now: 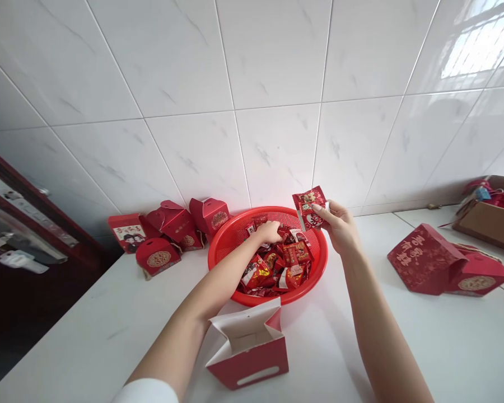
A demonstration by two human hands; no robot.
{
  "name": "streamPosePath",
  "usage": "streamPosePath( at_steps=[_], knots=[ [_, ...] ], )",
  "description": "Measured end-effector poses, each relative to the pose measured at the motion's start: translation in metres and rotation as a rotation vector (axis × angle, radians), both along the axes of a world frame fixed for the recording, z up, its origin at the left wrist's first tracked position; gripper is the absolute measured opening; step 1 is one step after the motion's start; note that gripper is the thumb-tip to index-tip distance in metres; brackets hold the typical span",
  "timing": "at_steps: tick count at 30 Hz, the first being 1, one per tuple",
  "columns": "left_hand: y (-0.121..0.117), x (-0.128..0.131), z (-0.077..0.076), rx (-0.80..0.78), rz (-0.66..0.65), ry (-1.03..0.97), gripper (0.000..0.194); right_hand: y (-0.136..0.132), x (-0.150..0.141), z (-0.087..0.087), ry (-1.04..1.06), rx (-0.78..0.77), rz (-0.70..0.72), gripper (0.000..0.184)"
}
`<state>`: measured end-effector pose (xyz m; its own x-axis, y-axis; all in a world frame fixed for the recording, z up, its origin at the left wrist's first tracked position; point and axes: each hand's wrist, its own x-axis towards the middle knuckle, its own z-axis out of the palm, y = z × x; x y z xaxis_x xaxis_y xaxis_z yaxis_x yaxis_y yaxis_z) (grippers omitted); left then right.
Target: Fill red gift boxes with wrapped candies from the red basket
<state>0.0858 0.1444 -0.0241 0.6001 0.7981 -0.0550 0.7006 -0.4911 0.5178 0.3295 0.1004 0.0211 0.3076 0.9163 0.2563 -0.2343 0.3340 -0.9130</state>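
Note:
A round red plastic basket (320,263) full of small red snack packets (256,272) stands against the wall. My left hand (270,232) reaches down among the packets, its fingers curled and partly hidden; what they hold cannot be made out. Over the basket's right rim, my right hand (339,224) pinches red snack packets (309,208), seemingly two overlapping, between thumb and fingers. In front of the basket an open red gift box (252,364) stands upright, white inside, with its top flaps spread. The visible part of its inside shows no packets.
Several closed red gift boxes (168,224) are grouped left of the basket. Two more red boxes (428,260) lie on the right of the white counter (105,330). A cardboard box (487,224) with red items sits at the far right, by the tiled wall (277,151).

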Motion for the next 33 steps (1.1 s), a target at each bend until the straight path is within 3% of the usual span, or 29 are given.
streamPosePath(
  at_steps=[4, 9, 13, 17, 21, 25, 29, 33],
  knots=[
    [-0.045, -0.046, 0.002, -0.145, 0.000, -0.257, 0.060, 0.000, 0.002, 0.000, 0.010, -0.001, -0.009, 0.047],
    [-0.065, -0.049, 0.027, -0.191, 0.006, -0.538, 0.062, 0.001, 0.004, 0.000, 0.007, -0.002, -0.021, 0.047],
    [-0.043, -0.023, 0.045, -0.218, 0.032, -0.678, 0.047, 0.000, 0.002, 0.000, 0.003, 0.000, -0.011, 0.045],
    [0.011, 0.016, 0.061, -0.343, 0.025, -0.642, 0.035, -0.002, 0.000, 0.002, -0.008, -0.009, 0.045, 0.044],
    [0.048, 0.031, 0.062, -0.398, 0.009, -0.628, 0.041, -0.003, -0.002, 0.001, -0.005, -0.014, 0.135, 0.041],
    [0.050, 0.026, 0.054, -0.485, -0.029, -0.649, 0.032, -0.004, -0.007, -0.001, 0.001, -0.032, 0.215, 0.039],
    [0.042, 0.022, 0.052, -0.703, -0.079, -0.813, 0.022, -0.002, -0.015, -0.004, 0.012, -0.041, 0.279, 0.038],
    [0.037, 0.018, 0.047, -0.752, -0.018, -0.860, 0.020, 0.001, -0.021, -0.010, -0.028, -0.063, 0.325, 0.038]
  ],
)
